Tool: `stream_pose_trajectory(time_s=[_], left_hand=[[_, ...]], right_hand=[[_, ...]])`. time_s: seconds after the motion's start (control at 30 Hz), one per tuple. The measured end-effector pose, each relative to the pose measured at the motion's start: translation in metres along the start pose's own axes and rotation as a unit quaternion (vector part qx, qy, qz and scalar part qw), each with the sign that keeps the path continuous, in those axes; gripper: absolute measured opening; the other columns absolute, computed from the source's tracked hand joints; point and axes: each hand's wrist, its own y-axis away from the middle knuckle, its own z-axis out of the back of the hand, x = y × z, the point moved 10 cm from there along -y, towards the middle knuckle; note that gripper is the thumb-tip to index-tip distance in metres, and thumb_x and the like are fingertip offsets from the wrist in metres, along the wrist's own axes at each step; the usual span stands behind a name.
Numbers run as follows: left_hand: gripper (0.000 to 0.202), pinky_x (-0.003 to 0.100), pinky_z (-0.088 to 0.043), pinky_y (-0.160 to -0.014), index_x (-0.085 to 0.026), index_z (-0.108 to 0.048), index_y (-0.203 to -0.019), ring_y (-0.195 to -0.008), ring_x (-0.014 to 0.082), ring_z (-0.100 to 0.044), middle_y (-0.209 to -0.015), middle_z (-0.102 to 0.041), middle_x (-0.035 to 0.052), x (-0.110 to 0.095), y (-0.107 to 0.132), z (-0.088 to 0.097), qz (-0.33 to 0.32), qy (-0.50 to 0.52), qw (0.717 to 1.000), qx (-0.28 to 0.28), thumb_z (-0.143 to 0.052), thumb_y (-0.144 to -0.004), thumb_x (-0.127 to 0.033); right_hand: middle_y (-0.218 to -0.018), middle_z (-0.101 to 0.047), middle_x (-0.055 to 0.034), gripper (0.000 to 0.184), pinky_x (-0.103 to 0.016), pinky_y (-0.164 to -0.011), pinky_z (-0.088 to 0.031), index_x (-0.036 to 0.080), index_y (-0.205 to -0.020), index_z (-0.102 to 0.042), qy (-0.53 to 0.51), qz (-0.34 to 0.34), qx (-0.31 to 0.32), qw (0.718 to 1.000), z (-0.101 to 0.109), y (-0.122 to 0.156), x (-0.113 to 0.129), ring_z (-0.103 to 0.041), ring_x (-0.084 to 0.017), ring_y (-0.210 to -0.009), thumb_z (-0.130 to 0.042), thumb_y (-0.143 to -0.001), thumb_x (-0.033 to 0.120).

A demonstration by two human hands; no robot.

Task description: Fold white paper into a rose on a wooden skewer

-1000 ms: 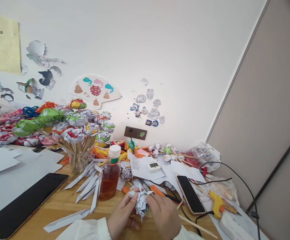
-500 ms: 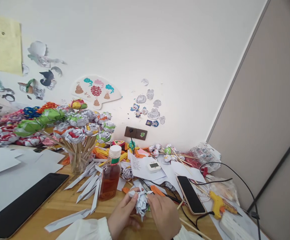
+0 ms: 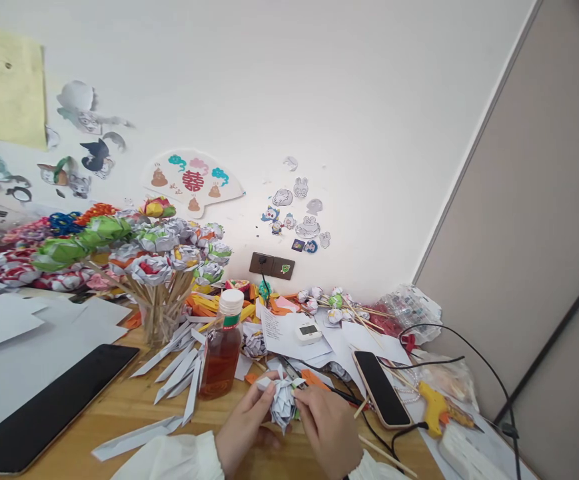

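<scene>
Fingertips (image 3: 265, 397) of left hand (image 3: 244, 433) pinch one side of a small paper flower (image 3: 283, 405); right hand (image 3: 326, 430) pinches the other side, thumb and forefinger pressed together on an outer petal near the top. Flower held just above the table (image 3: 119, 417), at six o'clock in the frame, close to the body. White sleeves at both wrists. Bottle (image 3: 222, 350) of amber liquid at ten o'clock from the flower, near; loose folded paper strips (image 3: 179, 373) fan out at nine o'clock. Cup of finished flowers on sticks (image 3: 162, 313) farther off at ten o'clock. Phone (image 3: 380, 389) face up at three o'clock, yellow glue gun (image 3: 436, 407) beyond it. Bare wooden stick (image 3: 384, 453) lies at four o'clock, just beside the right hand. Judgement on progress: the head looks layered and mostly formed, with the petals under adjustment; unlike the ones in the cup it shows no stick, so mounting appears undone. Underside hidden by the hands, so this is uncertain.
</scene>
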Motion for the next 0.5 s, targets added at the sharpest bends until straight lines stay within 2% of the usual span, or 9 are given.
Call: stream_pose_trajectory(time_s=[0.13, 0.3, 0.43, 0.5], left_hand=[[0.072, 0.023, -0.043, -0.040, -0.021, -0.025, -0.123, -0.059, 0.0195, -0.061, -0.073, -0.063, 0.0010, 0.001, -0.001, -0.003, -0.011, 0.007, 1.000, 0.015, -0.056, -0.066, -0.052], [0.069, 0.023, -0.042, -0.041, -0.019, -0.027, -0.121, -0.058, 0.0187, -0.061, -0.072, -0.063, 0.0008, 0.000, 0.000, -0.005, -0.017, 0.003, 1.000, 0.019, -0.054, -0.067, -0.053], [0.067, 0.022, -0.042, -0.041, -0.020, -0.032, -0.118, -0.059, 0.0182, -0.060, -0.071, -0.061, -0.0005, -0.005, 0.002, -0.003, -0.023, -0.005, 1.000, 0.005, -0.055, -0.065, -0.054], [0.067, 0.022, -0.042, -0.041, -0.020, -0.034, -0.117, -0.059, 0.0175, -0.059, -0.068, -0.060, -0.0018, -0.007, 0.003, -0.001, -0.023, -0.011, 1.000, -0.008, -0.056, -0.064, -0.054]], right_hand=[[-0.052, -0.058, -0.0010, 0.032, -0.022, -0.048, -0.040, 0.018, -0.080, -0.058, 0.040, -0.003, -0.025, 0.999, 0.003, 0.002, -0.002, -0.057, -0.013, -0.049, -0.027, -0.090, 0.023], [-0.050, -0.058, 0.0004, 0.031, -0.022, -0.045, -0.036, 0.019, -0.080, -0.058, 0.077, 0.013, -0.042, 0.996, 0.007, 0.000, 0.003, -0.054, -0.012, -0.042, -0.029, -0.090, 0.024], [-0.052, -0.059, -0.0022, 0.033, -0.023, -0.045, -0.036, 0.015, -0.087, -0.057, 0.093, -0.029, -0.057, 0.994, 0.012, -0.002, -0.003, -0.055, -0.013, -0.045, -0.028, -0.089, 0.030], [-0.054, -0.059, -0.0029, 0.032, -0.023, -0.047, -0.036, 0.015, -0.085, -0.058, 0.096, -0.044, -0.073, 0.992, 0.014, 0.000, -0.006, -0.056, -0.014, -0.048, -0.030, -0.088, 0.032]])
